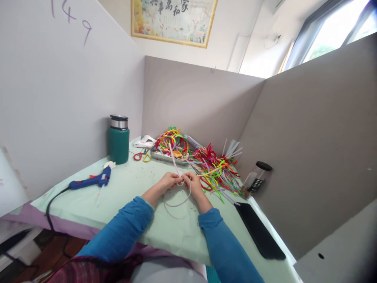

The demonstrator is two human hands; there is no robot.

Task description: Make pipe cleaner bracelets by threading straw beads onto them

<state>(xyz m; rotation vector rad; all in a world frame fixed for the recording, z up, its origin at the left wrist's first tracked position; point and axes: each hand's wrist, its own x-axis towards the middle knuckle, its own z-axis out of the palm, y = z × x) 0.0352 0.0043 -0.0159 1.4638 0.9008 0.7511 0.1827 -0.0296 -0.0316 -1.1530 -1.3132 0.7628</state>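
Hands (170,181) — two, pinching one pale loop (176,206), one green bottle (119,144), one glue gun (91,181)

Hands: the left hand (169,181) and right hand (193,185) meet at their fingertips above a pale green table covering (126,196), pinching a thin, pale cord (176,205) that hangs in loops.
Pale strip (173,159): slants up from the fingertips.
Metal tray (167,158): behind the hands, heaped with bright, fuzzy stems (172,137); more stems spill to its right.
Glue gun (90,182): blue, lying at left, cord trailing off the edge.
Bottle (119,145): green, upright, beyond the glue gun.
Black slab (259,232): flat, at right.
Clear jar (257,179): black-lidded, near the right partition (318,149).
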